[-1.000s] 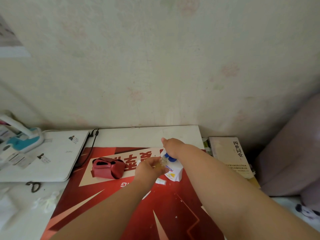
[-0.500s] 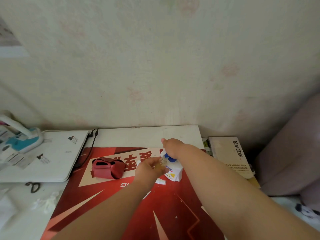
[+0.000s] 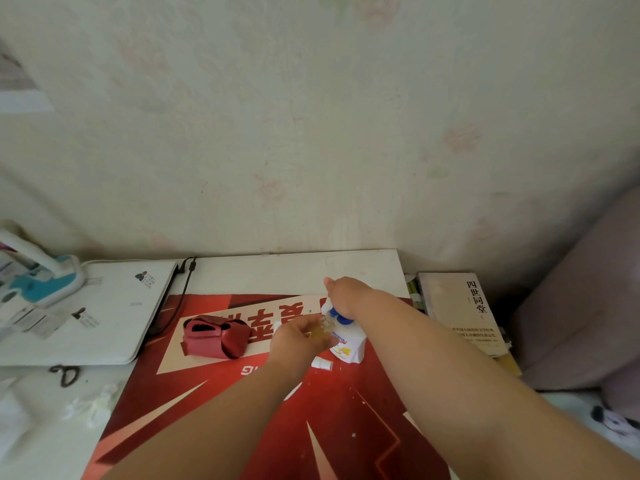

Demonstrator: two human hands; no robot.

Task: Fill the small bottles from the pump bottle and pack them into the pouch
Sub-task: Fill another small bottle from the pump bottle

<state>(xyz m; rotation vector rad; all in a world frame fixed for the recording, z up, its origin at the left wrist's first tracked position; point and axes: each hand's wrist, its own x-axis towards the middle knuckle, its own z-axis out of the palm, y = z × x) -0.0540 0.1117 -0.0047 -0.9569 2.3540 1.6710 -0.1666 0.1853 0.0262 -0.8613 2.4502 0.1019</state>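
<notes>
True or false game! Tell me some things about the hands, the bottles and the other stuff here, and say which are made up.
1. The right hand is on top of the pump bottle. True.
2. The left hand is empty. False: it holds a small bottle.
3. The red pouch lies left of the pump bottle. True.
4. The scissors lie on the book. False: they lie far left, near the laptop.
</notes>
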